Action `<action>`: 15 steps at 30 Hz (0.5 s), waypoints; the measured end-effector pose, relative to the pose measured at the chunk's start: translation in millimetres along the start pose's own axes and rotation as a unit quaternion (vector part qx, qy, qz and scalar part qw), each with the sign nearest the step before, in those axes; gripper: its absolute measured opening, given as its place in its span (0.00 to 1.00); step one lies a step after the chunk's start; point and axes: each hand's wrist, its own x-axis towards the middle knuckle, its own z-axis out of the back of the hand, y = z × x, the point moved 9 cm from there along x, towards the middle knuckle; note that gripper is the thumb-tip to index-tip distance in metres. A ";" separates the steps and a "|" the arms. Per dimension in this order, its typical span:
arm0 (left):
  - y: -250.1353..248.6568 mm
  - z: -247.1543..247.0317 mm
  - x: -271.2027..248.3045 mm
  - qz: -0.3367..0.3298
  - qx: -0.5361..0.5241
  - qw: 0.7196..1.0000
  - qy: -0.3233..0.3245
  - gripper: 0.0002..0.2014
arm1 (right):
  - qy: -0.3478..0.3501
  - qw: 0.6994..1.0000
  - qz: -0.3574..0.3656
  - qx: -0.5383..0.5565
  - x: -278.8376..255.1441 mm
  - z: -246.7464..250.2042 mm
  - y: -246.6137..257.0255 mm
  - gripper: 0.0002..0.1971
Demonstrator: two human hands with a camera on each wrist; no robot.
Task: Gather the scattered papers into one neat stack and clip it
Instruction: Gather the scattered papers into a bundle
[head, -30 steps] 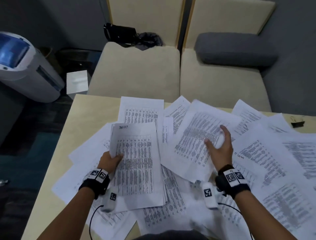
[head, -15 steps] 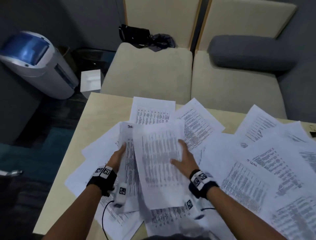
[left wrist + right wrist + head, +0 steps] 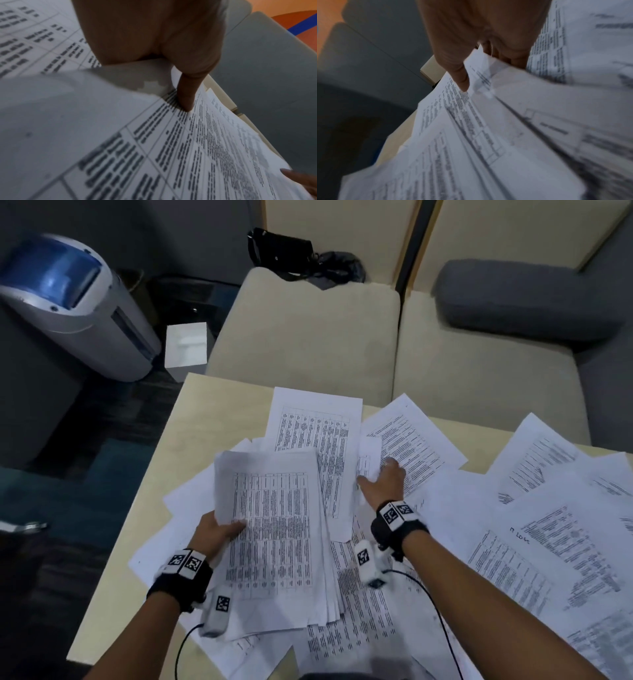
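Printed white sheets lie scattered over a pale wooden table [image 3: 178, 419]. My left hand [image 3: 217, 534] grips a gathered stack of sheets [image 3: 274, 542] by its left edge, thumb on top of the print [image 3: 186, 94], the stack raised slightly above the loose papers. My right hand [image 3: 382, 479] reaches to a sheet [image 3: 368, 460] further back and pinches its curled corner between thumb and fingers [image 3: 462, 79]. More loose sheets [image 3: 548, 542] spread to the right. No clip shows in any view.
A beige sofa seat [image 3: 308, 337] with a grey cushion [image 3: 520, 299] stands behind the table. A black bag [image 3: 284, 251] lies at the sofa back. A white and blue appliance [image 3: 68, 302] and a small white box [image 3: 186, 347] sit on the floor at left.
The sheet my right hand carried over now lies on the stack in my left hand. My right hand has let it go and moved back right to pinch another sheet.
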 end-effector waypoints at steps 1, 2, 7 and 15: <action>2.2 -0.9 1.5 0.003 -0.015 1.000 0.004 0.14 | 0.022 0.999 0.005 0.025 4.7 -7.3 5.8 0.40; 2.6 -2.7 1.6 0.007 -0.030 1.000 0.006 0.16 | 0.044 0.998 0.005 0.042 7.4 -16.1 9.9 0.41; -1.3 -10.4 2.0 0.014 -0.040 0.999 0.022 0.18 | 0.102 0.994 0.041 0.027 15.1 -48.3 22.1 0.34; -6.1 -9.6 -2.3 0.020 -0.009 1.000 0.022 0.15 | -0.024 0.985 0.090 0.148 31.3 25.9 17.5 0.24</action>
